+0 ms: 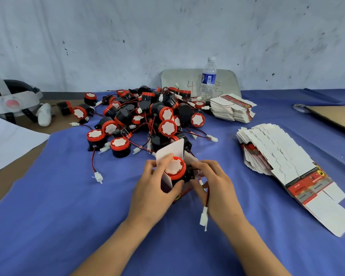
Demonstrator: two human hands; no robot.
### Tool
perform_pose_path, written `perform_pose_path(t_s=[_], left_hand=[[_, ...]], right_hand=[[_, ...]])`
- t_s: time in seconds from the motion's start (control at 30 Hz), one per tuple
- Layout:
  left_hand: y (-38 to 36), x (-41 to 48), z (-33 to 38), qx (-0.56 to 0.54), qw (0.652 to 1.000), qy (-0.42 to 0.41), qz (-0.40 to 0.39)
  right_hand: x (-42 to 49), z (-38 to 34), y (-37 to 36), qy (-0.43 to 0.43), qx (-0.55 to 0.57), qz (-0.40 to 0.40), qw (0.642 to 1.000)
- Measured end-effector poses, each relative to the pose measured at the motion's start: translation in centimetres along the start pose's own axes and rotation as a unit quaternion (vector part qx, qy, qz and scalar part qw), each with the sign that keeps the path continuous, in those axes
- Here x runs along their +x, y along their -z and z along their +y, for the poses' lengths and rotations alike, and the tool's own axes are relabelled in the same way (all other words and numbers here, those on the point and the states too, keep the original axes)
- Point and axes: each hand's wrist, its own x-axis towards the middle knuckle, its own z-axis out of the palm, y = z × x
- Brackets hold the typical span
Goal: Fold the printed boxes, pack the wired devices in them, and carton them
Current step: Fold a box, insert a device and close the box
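1. Connector (204, 217), white plastic, dangles nearest the person on a red-and-black wire (207, 196). The wire runs down past the inner side of the right hand (213, 188) and hangs outside the box, above the blue-covered desk (68, 196).
2. The left hand (155, 188) and the right hand meet at the centre, one on each side of a printed box (180, 194). The box stands with its open end up, and red and black print shows at its lower edge.
3. The left hand grips the box, with the thumb curled across its near face and the fingertips up by the mouth. The right hand pinches the black body of the wired device (175, 169).
4. The device sits between the hands, partly sunk in the box mouth and tilted. Its red cap with the white disc faces up and toward the person. A white flap (172, 150) stands upright just behind it.
5. The next move seems to turn on bringing the device's tilted axis in line with the box's upright long axis, then pressing it straight down. The right hand is the nearer one to the trailing wire, which likely needs tucking in before the flap can close.
6. Farther off lies a tangled pile of devices (147, 116). To the right there is a fanned stack of flat box blanks (277, 152), with a second stack (231, 109) beyond it and a water bottle (208, 76) by the wall.
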Motion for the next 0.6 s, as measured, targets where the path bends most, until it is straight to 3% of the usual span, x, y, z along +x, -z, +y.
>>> perform_pose_path(t_s=[0.33, 0.5, 0.6], left_hand=[[0.3, -0.2, 0.8, 0.028, 0.998, -0.051, -0.016], [0.1, -0.2, 0.5, 0.019, 0.998, -0.050, -0.028], [0.2, -0.3, 0.8, 0.026, 0.997, -0.063, -0.032]], right_hand=[[0.4, -0.6, -0.1, -0.044, -0.110, 0.040, 0.992], [1.0, -0.2, 0.0, -0.118, -0.184, -0.117, 0.969], [1.9, -0.1, 0.0, -0.138, -0.156, -0.208, 0.956]])
